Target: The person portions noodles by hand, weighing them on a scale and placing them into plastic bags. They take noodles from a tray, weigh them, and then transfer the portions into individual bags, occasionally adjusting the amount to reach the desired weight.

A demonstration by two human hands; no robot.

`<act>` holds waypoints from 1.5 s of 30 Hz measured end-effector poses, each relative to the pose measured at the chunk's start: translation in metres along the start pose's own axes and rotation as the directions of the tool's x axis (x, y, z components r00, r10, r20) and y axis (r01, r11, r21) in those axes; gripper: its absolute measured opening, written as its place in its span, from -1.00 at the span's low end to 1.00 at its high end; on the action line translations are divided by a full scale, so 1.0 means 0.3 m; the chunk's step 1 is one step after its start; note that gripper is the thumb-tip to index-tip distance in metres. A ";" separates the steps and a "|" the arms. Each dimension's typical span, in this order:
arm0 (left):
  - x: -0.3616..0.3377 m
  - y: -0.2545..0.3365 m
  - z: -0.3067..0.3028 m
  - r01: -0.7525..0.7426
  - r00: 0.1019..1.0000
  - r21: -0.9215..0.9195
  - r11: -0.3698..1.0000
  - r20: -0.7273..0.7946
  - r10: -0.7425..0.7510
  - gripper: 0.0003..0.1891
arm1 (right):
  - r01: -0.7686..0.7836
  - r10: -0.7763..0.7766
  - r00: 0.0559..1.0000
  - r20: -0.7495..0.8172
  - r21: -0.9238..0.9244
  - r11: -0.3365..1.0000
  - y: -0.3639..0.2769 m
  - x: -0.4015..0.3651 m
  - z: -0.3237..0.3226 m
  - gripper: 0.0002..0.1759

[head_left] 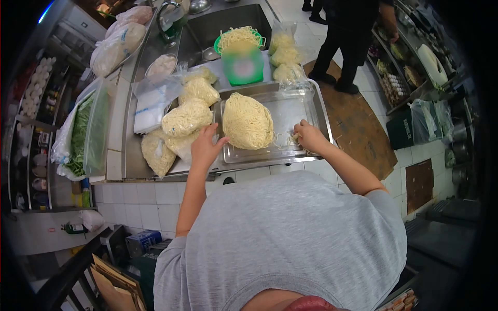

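Observation:
A large mound of pale yellow noodles lies in the left part of a clear rectangular tray. My left hand is open at the tray's left edge, its fingers spread between the mound and the bagged noodles. Near the tray's right front corner, my right hand is closed in a pinch on a few loose noodle strands. More strands trail from it toward the mound. The bagged noodles are piled left of the tray.
Behind the tray, a green basket with noodles on top stands by the sink. More noodle bags sit behind right. Plastic bags lie left. A person in dark clothes stands beyond the counter's right side.

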State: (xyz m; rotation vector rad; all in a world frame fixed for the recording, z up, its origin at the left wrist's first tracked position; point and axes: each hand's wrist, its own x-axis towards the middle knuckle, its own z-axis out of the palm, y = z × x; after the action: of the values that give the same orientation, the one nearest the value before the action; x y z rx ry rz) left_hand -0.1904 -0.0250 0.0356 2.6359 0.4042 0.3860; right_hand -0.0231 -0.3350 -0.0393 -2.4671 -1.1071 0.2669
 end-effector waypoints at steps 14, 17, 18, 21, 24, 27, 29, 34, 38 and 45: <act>-0.074 -0.041 -0.106 0.046 0.983 -0.036 0.998 -0.178 -0.052 -0.52 | 0.047 0.023 0.993 -0.114 0.580 0.813 -0.191 0.629 -0.607 -0.78; -0.095 -0.045 -0.120 0.038 0.973 -0.083 0.996 -0.225 -0.056 -0.56 | 0.211 -0.078 0.963 -0.259 0.537 0.817 -0.250 0.861 -0.721 -0.83; -0.103 -0.050 -0.127 0.047 0.972 -0.078 0.996 -0.228 -0.064 -0.58 | 0.218 -0.074 0.959 -0.272 0.553 0.804 -0.265 0.935 -0.740 -0.83; -0.128 -0.068 -0.146 0.077 0.965 -0.070 0.995 -0.246 -0.092 -0.61 | 0.219 -0.038 0.946 -0.321 0.554 0.803 -0.297 1.121 -0.761 -0.82; -0.153 -0.082 -0.151 0.110 0.951 -0.095 0.989 -0.278 -0.133 -0.63 | 0.147 0.004 0.926 -0.378 0.370 0.918 -0.265 1.305 -0.685 -0.72; -0.168 -0.090 -0.157 0.125 0.945 -0.087 0.988 -0.293 -0.146 -0.64 | 0.014 -0.004 0.986 -0.164 0.058 0.998 -0.278 1.317 -0.593 -0.60; -0.169 -0.093 -0.161 0.123 0.943 -0.093 0.988 -0.298 -0.146 -0.65 | 0.047 -0.031 0.997 0.066 -0.263 0.964 -0.295 1.293 -0.562 -0.60; -0.144 -0.083 -0.165 0.112 0.951 -0.112 0.987 -0.276 -0.139 -0.67 | -0.019 0.024 0.995 -0.093 0.060 0.998 -0.325 1.153 -0.672 -0.59; -0.096 -0.066 -0.137 0.092 0.971 -0.235 0.968 -0.194 -0.139 -0.62 | 0.139 -0.117 0.958 -0.260 0.066 0.988 -0.334 0.977 -0.626 -0.54; -0.021 -0.066 0.066 0.490 0.836 -0.318 0.811 0.435 -0.335 -0.26 | -0.210 0.117 0.861 0.495 0.137 0.968 -0.264 0.569 -0.134 -0.17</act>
State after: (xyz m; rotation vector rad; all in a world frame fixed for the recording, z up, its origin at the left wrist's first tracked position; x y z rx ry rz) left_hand -0.1939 -0.0177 0.0080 2.0523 0.6792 -0.1508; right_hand 0.0512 -0.1724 0.0319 -2.3840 -0.9916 1.0437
